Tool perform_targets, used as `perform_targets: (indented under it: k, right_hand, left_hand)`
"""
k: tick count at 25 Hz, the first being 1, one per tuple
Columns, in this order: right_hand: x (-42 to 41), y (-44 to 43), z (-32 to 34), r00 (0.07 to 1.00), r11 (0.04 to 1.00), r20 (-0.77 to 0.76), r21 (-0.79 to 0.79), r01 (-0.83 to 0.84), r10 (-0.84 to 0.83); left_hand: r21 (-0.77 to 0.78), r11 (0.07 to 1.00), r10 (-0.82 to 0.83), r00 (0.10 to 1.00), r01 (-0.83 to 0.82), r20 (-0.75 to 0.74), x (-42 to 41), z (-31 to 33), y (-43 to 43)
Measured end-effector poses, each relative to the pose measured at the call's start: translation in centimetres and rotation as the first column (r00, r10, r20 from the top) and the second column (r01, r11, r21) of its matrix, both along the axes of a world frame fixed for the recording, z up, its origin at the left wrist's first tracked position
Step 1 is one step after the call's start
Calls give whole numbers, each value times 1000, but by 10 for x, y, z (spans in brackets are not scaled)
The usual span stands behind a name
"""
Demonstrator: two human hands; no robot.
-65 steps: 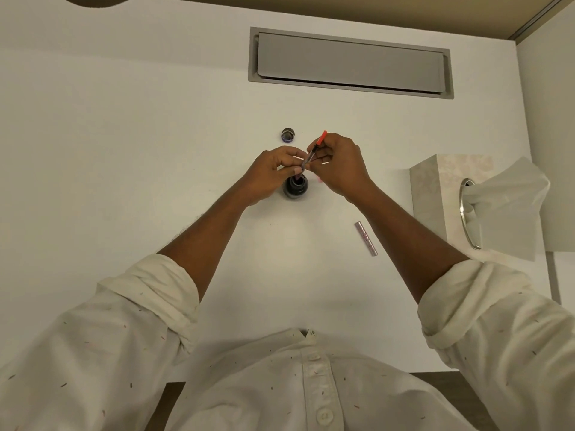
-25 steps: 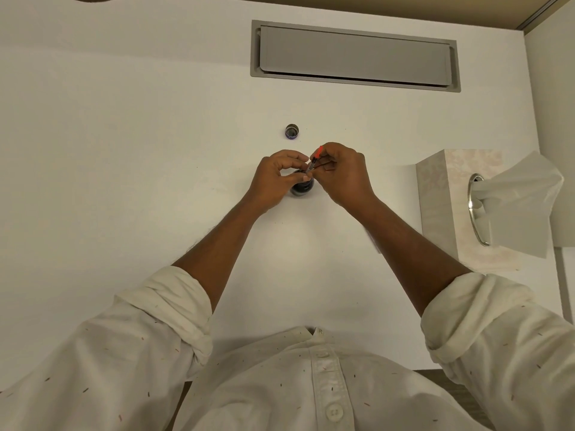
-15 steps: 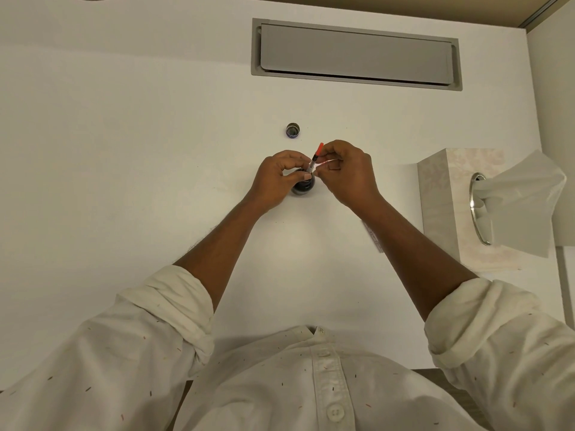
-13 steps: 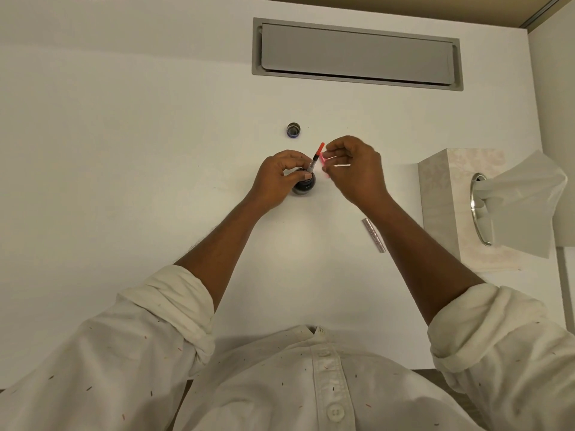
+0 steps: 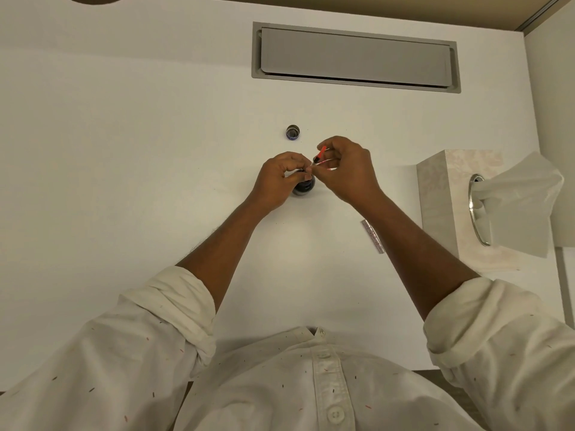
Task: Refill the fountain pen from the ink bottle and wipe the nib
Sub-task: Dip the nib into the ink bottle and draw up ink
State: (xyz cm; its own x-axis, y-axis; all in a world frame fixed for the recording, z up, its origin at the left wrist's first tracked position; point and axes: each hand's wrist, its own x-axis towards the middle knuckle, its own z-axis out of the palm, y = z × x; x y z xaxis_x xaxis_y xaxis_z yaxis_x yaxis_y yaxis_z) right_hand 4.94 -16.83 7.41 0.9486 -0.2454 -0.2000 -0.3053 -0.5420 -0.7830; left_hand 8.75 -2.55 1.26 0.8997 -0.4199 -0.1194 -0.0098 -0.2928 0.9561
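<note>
You are working with two hands on a white bench (image 5: 124, 181), and each thing on it is there once. There is one round bottle cap (image 5: 292, 132) lying far from you, and one ink bottle (image 5: 303, 187) standing open just nearer than it. One pen (image 5: 319, 155) with a red end is over the bottle's mouth, one slim pinkish tube (image 5: 371, 232) is lying half under your right forearm, and at the right edge one tissue box (image 5: 435, 209) has one tissue (image 5: 522, 206) standing out of it. One long grey flap (image 5: 354, 57) is set in the bench at the back.

Your left hand (image 5: 278, 181) is reaching in with its fingers curled, thumb and forefinger pinching the pen's lower end right over the bottle. The pen is leaning up and to the right, red end topmost. Your right hand (image 5: 348, 172) is meeting it from the other side, fingers bent and pinching the upper part just below the red end. Both sleeves are rolled above the forearms.
</note>
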Motion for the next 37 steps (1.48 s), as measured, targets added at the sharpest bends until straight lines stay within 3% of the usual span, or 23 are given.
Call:
perform_targets:
  k: [12,23,37]
  right_hand:
    - [-8,9,-16,987,997,153,-63,52,-42]
    - [-10,12,-17,988,996,139,-63,70,-60]
    - [-11,14,-20,991,996,126,-73,41,-31]
  left_hand:
    - [-13,999,-48,994,47,-102,6,3,3]
    - [-58,998,1,988,-10,-157,2,4,3]
    - [-47,995,78,993,-83,-90,-3,-1,0]
